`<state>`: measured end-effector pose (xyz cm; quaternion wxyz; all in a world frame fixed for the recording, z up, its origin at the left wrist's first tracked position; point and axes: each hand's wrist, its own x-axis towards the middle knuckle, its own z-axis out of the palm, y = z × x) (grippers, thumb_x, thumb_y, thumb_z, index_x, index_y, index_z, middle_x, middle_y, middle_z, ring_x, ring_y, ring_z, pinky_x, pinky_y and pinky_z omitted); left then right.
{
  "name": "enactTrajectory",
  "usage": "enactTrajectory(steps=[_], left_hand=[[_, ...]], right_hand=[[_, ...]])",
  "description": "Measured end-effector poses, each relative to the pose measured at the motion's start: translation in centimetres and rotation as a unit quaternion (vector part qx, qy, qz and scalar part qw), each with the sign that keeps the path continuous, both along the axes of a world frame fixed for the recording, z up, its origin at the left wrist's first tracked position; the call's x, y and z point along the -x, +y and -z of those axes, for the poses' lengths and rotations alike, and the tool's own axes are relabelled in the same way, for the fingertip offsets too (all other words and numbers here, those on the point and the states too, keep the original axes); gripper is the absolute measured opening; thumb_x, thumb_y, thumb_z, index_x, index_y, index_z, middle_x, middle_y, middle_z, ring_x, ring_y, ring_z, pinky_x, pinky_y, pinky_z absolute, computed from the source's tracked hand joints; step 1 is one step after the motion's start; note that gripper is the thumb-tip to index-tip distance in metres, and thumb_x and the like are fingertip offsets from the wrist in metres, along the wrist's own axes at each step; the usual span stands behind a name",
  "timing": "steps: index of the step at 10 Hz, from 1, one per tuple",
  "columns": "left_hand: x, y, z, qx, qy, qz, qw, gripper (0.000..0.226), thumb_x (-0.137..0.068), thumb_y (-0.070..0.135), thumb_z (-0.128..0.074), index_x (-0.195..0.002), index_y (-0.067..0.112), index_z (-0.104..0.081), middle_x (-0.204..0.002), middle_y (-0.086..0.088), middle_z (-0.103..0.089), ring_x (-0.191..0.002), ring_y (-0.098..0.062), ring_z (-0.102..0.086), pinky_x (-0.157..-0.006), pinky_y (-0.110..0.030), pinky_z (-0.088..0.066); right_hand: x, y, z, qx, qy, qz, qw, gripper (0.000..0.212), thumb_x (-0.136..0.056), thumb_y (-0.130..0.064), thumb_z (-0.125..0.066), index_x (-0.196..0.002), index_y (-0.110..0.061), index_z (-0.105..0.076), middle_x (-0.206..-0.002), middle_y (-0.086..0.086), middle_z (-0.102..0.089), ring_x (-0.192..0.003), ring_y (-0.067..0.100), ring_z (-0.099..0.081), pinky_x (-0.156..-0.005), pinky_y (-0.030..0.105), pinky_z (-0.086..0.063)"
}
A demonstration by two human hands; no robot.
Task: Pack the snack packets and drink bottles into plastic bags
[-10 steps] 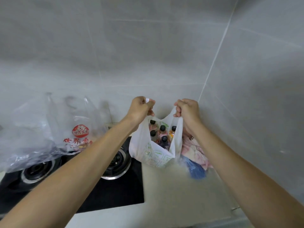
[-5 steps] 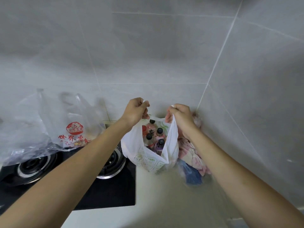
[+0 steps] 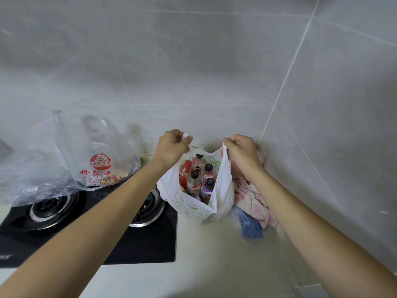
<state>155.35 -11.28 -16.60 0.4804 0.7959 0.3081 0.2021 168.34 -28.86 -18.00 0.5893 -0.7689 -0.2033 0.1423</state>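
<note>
The left hand (image 3: 171,147) and the right hand (image 3: 241,150) each pinch one handle of the white plastic bag (image 3: 193,208), so the grip on both sides is closed on the thin plastic. The handles are pulled up and apart, and I think this is done to keep the mouth open and to let the load settle straight down. The bag stands on the pale bench (image 3: 214,254), just beside the black gas stove (image 3: 139,244), near the corner of the tiled wall. Inside it the drink bottles (image 3: 194,179) stand upright and close together, caps up.

The lower parts of the bottles are hidden by the bag wall, so their number is not sure. Behind the right forearm lies a pink and blue bundle (image 3: 253,205) in clear plastic; it may be snack packets, but it is too blurred to tell. A clear bag with red print (image 3: 101,166) rests over the stove, and its contents are hard to make out.
</note>
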Motion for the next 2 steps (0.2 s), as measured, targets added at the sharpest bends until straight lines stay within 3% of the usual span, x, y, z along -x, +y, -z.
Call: enactTrajectory(steps=[1, 2], left_hand=[[0.6, 0.2, 0.0, -0.044, 0.023, -0.015, 0.999, 0.029, -0.095, 0.040, -0.066, -0.099, 0.012, -0.070, -0.081, 0.003, -0.076, -0.086, -0.014, -0.071, -0.084, -0.035, -0.056], [1.9, 0.0, -0.1, -0.060, 0.014, -0.045, 0.997, 0.031, -0.094, 0.043, -0.068, -0.106, 0.015, -0.069, -0.087, 0.007, -0.070, -0.084, -0.008, -0.065, -0.074, -0.027, -0.050]], right_hand=[[0.1, -0.1, 0.2, 0.009, -0.055, 0.020, 0.998, 0.031, -0.090, -0.029, -0.065, -0.069, -0.006, -0.064, -0.063, 0.005, -0.071, -0.062, 0.021, -0.072, -0.076, 0.053, -0.061], [0.1, -0.2, -0.1, -0.004, -0.102, 0.032, 0.994, 0.026, -0.092, -0.026, -0.064, -0.068, -0.016, -0.063, -0.061, -0.002, -0.071, -0.062, 0.017, -0.071, -0.076, 0.049, -0.061]])
